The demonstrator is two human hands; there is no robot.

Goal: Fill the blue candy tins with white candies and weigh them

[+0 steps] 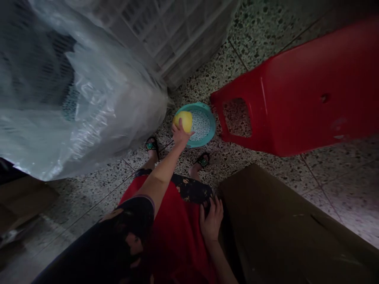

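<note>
Gripping a yellow fruit (184,120) from behind, the left hand (179,135) holds it just above the teal basket (207,132); firm, round, probably smooth-skinned, best cupped underneath; right hand (211,219) rests spread against the lap.

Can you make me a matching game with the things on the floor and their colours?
Things:
1. round fruit in the left hand
2. basket on the floor
3. plastic stool lying on its side
4. cardboard box beside the right hand

Colours:
A. red
B. brown
C. yellow
D. teal

Pairs: 1-C, 2-D, 3-A, 4-B
</note>
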